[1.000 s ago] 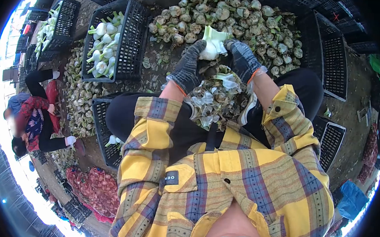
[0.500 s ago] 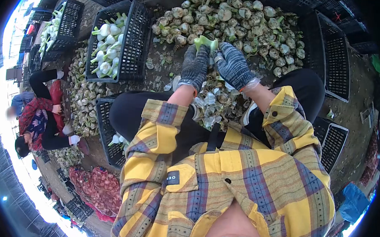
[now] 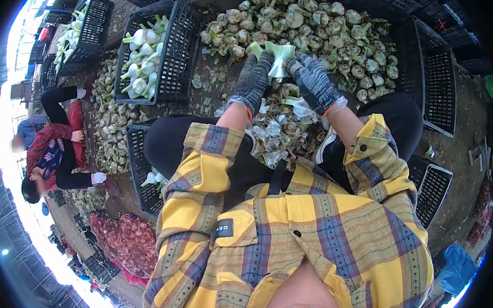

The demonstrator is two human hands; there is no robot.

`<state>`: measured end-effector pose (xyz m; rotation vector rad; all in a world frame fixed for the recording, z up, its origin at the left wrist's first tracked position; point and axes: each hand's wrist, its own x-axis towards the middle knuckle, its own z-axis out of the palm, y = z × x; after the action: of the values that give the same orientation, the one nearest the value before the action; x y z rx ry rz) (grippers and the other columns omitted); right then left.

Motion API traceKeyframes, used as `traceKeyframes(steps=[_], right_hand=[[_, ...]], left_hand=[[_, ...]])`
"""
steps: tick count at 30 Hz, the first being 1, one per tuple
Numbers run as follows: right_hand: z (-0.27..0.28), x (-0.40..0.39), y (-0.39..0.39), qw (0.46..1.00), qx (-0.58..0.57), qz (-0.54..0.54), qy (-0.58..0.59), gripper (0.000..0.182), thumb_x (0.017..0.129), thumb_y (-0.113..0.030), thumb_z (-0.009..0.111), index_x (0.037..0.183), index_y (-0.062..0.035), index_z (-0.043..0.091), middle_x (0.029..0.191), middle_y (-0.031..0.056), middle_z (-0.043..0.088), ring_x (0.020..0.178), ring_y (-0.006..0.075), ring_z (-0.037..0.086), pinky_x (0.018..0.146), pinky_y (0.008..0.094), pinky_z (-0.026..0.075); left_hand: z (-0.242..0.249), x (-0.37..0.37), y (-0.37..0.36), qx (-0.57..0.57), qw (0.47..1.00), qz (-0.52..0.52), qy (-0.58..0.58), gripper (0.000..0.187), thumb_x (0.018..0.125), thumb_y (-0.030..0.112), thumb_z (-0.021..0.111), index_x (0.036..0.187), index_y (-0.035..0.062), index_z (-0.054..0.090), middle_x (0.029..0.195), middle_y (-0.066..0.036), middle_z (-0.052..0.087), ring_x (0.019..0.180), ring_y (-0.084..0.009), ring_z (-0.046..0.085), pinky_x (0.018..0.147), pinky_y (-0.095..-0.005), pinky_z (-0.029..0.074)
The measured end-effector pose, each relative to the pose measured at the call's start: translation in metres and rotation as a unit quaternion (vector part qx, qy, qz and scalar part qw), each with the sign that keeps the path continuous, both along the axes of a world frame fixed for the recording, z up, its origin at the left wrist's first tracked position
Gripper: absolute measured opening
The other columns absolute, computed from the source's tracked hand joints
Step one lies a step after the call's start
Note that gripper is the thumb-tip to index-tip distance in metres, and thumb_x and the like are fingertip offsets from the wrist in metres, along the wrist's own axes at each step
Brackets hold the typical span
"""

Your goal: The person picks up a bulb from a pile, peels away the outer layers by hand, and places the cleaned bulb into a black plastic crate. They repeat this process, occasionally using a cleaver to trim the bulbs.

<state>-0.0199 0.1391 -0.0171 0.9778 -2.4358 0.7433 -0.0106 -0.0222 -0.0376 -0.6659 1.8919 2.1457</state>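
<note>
A garlic bulb's pale green stalk (image 3: 256, 49) shows above my left hand (image 3: 254, 81); the bulb itself is hidden by the glove. Beside the stalk, a white-green outer leaf layer (image 3: 280, 56) spreads away between the hands. My right hand (image 3: 312, 84) has its fingers closed at the right edge of this layer. Both hands wear grey striped knit gloves over clear plastic. Below them, a pile of papery garlic peels (image 3: 281, 134) lies between my legs. Just beyond the hands is a large heap of unpeeled garlic bulbs (image 3: 320, 32).
A black crate (image 3: 176, 55) of clean white garlic stands left, with another filled crate (image 3: 95, 29) farther out. Black crates (image 3: 441, 80) line the right. A seated person (image 3: 52, 144) works at far left, near red net sacks (image 3: 125, 239). A crate (image 3: 139, 176) touches my left knee.
My hands have moved slightly apart, the right one shifting right. The leaf layer between them is spread wider and hangs lower. The person at left has raised a hand toward their head.
</note>
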Motion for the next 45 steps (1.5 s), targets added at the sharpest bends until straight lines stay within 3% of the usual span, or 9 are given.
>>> traceKeyframes(steps=[3, 10, 14, 19, 27, 30, 32, 38, 45], right_hand=[[-0.021, -0.006, -0.002, 0.879, -0.223, 0.004, -0.422, 0.019, 0.084, -0.01, 0.042, 0.089, -0.0005, 0.059, 0.093, 0.0176, 0.058, 0.081, 0.0301, 0.056, 0.073, 0.0359, 0.047], [0.001, -0.007, 0.01, 0.43, -0.64, -0.027, -0.636, 0.017, 0.083, -0.011, 0.048, 0.095, 0.0006, 0.053, 0.092, 0.0153, 0.057, 0.082, 0.027, 0.059, 0.077, 0.0421, 0.049], [-0.008, -0.023, 0.021, 0.335, -0.716, -0.02, -0.612, 0.017, 0.084, -0.012, 0.046, 0.093, 0.0018, 0.052, 0.091, 0.0145, 0.056, 0.083, 0.03, 0.059, 0.076, 0.0465, 0.048], [0.011, -0.02, 0.03, 0.594, -0.584, 0.02, -0.553, 0.019, 0.086, -0.013, 0.043, 0.095, -0.0002, 0.053, 0.093, 0.0092, 0.055, 0.085, 0.0208, 0.059, 0.076, 0.0357, 0.051], [0.002, -0.012, 0.05, 0.598, -0.6, 0.054, -0.529, 0.022, 0.086, -0.013, 0.044, 0.101, 0.0002, 0.053, 0.102, 0.0087, 0.055, 0.092, 0.0175, 0.055, 0.083, 0.0356, 0.047], [0.001, -0.009, 0.047, 0.842, -0.142, 0.118, -0.508, 0.03, 0.084, -0.02, 0.05, 0.108, -0.0034, 0.051, 0.1, 0.007, 0.059, 0.09, 0.017, 0.056, 0.083, 0.0319, 0.046], [0.046, 0.004, 0.035, 0.815, 0.227, 0.084, -0.526, 0.042, 0.08, -0.034, 0.057, 0.112, -0.0081, 0.053, 0.104, 0.0132, 0.059, 0.094, 0.0243, 0.057, 0.085, 0.0318, 0.043], [-0.002, -0.003, 0.034, 0.932, 0.037, -0.06, -0.357, 0.048, 0.078, -0.044, 0.055, 0.112, -0.0097, 0.054, 0.103, 0.0154, 0.059, 0.094, 0.0289, 0.056, 0.085, 0.0342, 0.042], [0.013, -0.007, 0.018, 0.763, -0.252, -0.023, -0.595, 0.031, 0.079, -0.022, 0.063, 0.097, 0.0031, 0.057, 0.082, 0.01, 0.062, 0.072, 0.0129, 0.058, 0.067, 0.0267, 0.047]], left_hand=[[0.023, 0.004, 0.005, 0.076, 0.995, 0.031, -0.051, 0.028, 0.087, 0.033, 0.048, 0.103, 0.0116, 0.051, 0.088, -0.005, 0.057, 0.07, -0.0128, 0.056, 0.053, -0.0264, 0.05], [0.022, -0.003, 0.006, 0.252, 0.963, 0.091, -0.024, 0.034, 0.087, 0.037, 0.046, 0.104, 0.0074, 0.05, 0.093, -0.009, 0.058, 0.078, -0.0202, 0.058, 0.057, -0.0302, 0.051], [0.013, -0.012, 0.002, 0.342, 0.932, 0.113, -0.043, 0.041, 0.086, 0.041, 0.046, 0.104, 0.0042, 0.049, 0.095, -0.012, 0.057, 0.081, -0.023, 0.058, 0.055, -0.0305, 0.051], [0.014, -0.014, -0.007, 0.372, 0.923, 0.086, -0.053, 0.048, 0.083, 0.044, 0.049, 0.106, 0.0019, 0.048, 0.097, -0.016, 0.057, 0.082, -0.0266, 0.059, 0.053, -0.0283, 0.052], [0.006, -0.021, -0.014, 0.149, 0.978, 0.14, -0.032, 0.032, 0.082, 0.032, 0.054, 0.1, 0.0059, 0.052, 0.084, -0.011, 0.058, 0.07, -0.0218, 0.059, 0.049, -0.0292, 0.049], [-0.002, -0.023, -0.017, 0.07, 0.992, 0.105, -0.024, 0.028, 0.081, 0.031, 0.054, 0.097, 0.0071, 0.055, 0.081, -0.009, 0.057, 0.065, -0.0187, 0.058, 0.048, -0.0277, 0.048], [0.002, -0.022, -0.015, 0.039, 0.993, 0.103, -0.04, 0.027, 0.081, 0.03, 0.054, 0.096, 0.0079, 0.057, 0.079, -0.009, 0.057, 0.062, -0.0175, 0.058, 0.047, -0.0268, 0.048], [0.031, -0.006, 0.002, -0.059, 0.995, 0.038, 0.066, 0.031, 0.083, 0.03, 0.052, 0.097, 0.0033, 0.06, 0.088, -0.006, 0.059, 0.077, -0.0124, 0.055, 0.067, -0.026, 0.044], [0.02, -0.002, 0.007, -0.08, 0.99, -0.031, 0.112, 0.034, 0.085, 0.032, 0.052, 0.102, 0.0022, 0.059, 0.093, -0.008, 0.06, 0.081, -0.0136, 0.054, 0.073, -0.0275, 0.043]])
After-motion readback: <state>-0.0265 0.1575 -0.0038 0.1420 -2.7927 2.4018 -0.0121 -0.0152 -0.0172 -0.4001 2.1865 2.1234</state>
